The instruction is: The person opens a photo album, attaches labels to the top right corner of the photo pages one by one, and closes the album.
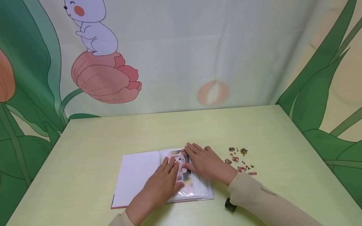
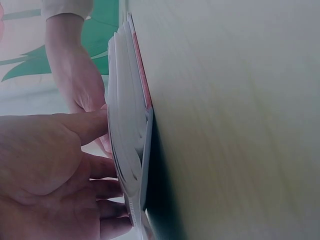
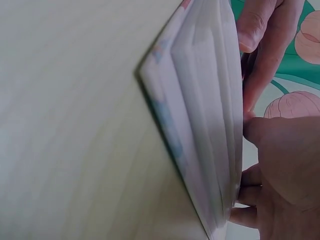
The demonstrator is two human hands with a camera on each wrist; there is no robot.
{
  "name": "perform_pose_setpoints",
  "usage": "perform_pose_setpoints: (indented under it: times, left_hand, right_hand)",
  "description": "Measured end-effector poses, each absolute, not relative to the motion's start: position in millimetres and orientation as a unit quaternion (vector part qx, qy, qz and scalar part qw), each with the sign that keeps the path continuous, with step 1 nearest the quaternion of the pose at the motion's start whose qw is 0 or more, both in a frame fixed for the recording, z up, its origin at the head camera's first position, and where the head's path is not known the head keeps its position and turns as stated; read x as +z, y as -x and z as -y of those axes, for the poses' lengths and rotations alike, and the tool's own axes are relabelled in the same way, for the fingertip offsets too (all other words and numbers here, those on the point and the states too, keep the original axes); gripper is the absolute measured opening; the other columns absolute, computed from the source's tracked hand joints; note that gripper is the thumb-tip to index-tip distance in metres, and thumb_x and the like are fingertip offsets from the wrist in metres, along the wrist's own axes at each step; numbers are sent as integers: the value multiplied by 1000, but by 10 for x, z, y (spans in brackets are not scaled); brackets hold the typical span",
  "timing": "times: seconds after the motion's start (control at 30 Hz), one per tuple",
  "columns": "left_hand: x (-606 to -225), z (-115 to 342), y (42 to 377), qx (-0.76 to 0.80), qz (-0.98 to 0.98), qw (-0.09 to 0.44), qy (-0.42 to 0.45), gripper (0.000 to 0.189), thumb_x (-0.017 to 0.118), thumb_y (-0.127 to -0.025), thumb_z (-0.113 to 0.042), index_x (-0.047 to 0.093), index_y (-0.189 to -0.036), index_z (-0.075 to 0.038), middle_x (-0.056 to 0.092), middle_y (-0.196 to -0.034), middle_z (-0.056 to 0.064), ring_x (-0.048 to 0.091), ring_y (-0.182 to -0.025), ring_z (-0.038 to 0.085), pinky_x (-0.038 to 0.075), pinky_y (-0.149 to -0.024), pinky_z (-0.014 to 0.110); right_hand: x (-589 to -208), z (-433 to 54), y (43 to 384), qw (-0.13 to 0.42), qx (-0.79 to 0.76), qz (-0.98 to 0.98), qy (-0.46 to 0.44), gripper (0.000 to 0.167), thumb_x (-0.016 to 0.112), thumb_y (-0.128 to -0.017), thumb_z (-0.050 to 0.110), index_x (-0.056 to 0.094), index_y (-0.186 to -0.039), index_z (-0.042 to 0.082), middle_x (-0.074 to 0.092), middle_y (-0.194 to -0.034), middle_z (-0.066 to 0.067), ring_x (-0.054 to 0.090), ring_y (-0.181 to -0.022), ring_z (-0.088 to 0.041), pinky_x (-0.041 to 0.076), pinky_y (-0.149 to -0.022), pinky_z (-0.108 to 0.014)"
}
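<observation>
A photo album (image 1: 138, 174) lies spread on the table, its white inside cover to the left and a stack of clear-sleeved pages to the right. On the top page is a picture of a pale cat (image 1: 180, 160), partly covered by the hands. My left hand (image 1: 162, 182) rests flat on the page's left part, fingers straight. Across the upper right part lies my right hand (image 1: 205, 161), its fingers extended and touching the page. Both wrist views show the page edges (image 2: 122, 100) side-on, with fingers against the top page. A small round sticker (image 1: 183, 151) shows near the right fingertips.
Several small colourful stickers (image 1: 235, 159) lie scattered on the table to the right of the album. A small black object (image 1: 230, 205) is beneath the right sleeve. Behind the pale table (image 1: 93, 135) hangs a printed curtain (image 1: 169, 62) with flowers and leaves.
</observation>
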State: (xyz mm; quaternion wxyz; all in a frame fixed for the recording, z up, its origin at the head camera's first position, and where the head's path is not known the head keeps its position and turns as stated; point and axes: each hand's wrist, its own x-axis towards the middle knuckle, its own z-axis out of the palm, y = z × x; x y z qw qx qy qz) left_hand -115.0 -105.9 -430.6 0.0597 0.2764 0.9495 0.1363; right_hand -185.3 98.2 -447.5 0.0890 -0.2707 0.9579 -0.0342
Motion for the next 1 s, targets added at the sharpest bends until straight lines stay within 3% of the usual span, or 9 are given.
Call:
perform_pose_setpoints:
  times: [0.23,0.47,1.0]
  left_hand:
    - [-4324,1065,1159,134,-949,58,-279,67,62,-103,-35,45,-149,11,34,-160,30,27,-151,45,28,-121,51]
    - [-4328,1064,1149,135,-948,54,-283,68,61,-104,-35,44,-150,11,33,-160,30,26,-151,46,29,-121,51]
    - [-4345,1057,1144,130,-948,44,-286,67,63,-103,-35,46,-148,11,36,-159,30,28,-150,45,30,-120,52]
  right_hand:
    - [-4508,-988,1871,55,-42,-958,279,65,40,-111,48,35,-161,7,30,-167,-9,29,-154,-28,37,-114,-55]
    - [-4470,-1000,1723,1,-60,-938,341,58,54,-108,36,44,-157,7,37,-164,-10,33,-152,-31,42,-109,-55]
    - [-4492,-961,1620,24,-13,-945,325,62,44,-110,46,37,-161,11,32,-167,-5,30,-153,-27,36,-114,-59]
